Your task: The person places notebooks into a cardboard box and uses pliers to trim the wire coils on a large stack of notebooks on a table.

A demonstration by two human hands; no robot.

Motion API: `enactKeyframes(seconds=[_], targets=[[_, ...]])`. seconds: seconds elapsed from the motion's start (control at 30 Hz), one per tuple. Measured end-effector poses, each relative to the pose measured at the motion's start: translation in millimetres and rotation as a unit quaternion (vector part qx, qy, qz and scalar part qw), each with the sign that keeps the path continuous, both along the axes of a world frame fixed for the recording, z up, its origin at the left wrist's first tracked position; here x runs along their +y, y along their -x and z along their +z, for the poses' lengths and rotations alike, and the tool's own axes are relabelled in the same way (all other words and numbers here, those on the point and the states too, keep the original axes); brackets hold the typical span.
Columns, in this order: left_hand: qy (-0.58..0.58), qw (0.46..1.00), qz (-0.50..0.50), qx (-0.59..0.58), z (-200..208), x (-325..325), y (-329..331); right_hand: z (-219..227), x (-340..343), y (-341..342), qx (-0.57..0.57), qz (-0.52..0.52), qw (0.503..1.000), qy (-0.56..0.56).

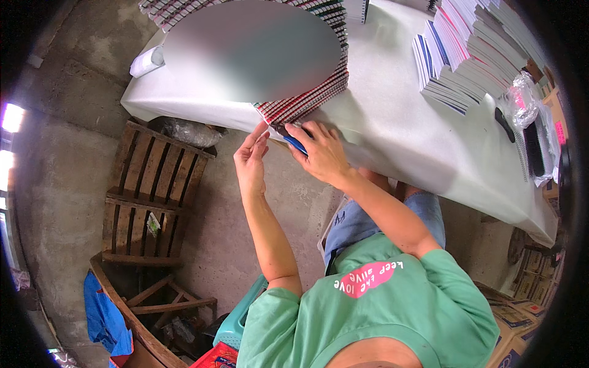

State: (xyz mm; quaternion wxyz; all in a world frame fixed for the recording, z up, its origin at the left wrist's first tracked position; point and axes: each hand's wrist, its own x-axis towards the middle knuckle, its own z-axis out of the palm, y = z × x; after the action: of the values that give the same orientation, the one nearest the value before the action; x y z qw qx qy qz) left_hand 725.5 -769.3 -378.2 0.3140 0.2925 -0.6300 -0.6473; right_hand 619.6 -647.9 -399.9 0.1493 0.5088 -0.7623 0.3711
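Note:
Spiral-bound notebooks point(310, 101) are piled at the near edge of a white-covered table point(392, 80), their coil bindings in red, dark and white rows. A grey blurred oval hides most of the pile. At the pile's near corner, my right hand point(325, 156) is closed around a blue-handled tool point(296, 144); its working end is hidden, so its kind is unclear. My left hand point(250, 168) is just left of it, fingertips pinched together at the same corner. Whatever lies between those fingertips is too small to make out.
Stacks of white-paged books point(460, 80) stand at the table's right. Near them lie a black-handled object point(504, 126) and plastic-wrapped black coils point(535, 150). A white roll point(147, 62) rests at the left edge. Below are a wooden slatted rack point(150, 190) and a teal plastic item point(236, 322).

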Motion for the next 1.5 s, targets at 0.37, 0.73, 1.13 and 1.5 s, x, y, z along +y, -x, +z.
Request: enactKeyframes(seconds=[0.37, 0.73, 1.13, 1.5], targets=[[0.056, 0.998, 0.009, 0.014, 5, 1, -4, 11, 8, -2, -0.037, -0.006, 0.998, 0.042], [0.053, 0.998, 0.006, 0.014, 6, 4, 2, 11, 0, 17, 0.117, -0.021, 0.992, 0.030], [0.051, 0.998, 0.004, 0.020, -3, 2, 0, 4, -2, 17, 0.088, -0.001, 0.996, 0.035], [0.120, 0.990, 0.063, 0.025, 1, 10, 7, 5, -7, -11, -0.530, 0.178, 0.817, 0.141]])
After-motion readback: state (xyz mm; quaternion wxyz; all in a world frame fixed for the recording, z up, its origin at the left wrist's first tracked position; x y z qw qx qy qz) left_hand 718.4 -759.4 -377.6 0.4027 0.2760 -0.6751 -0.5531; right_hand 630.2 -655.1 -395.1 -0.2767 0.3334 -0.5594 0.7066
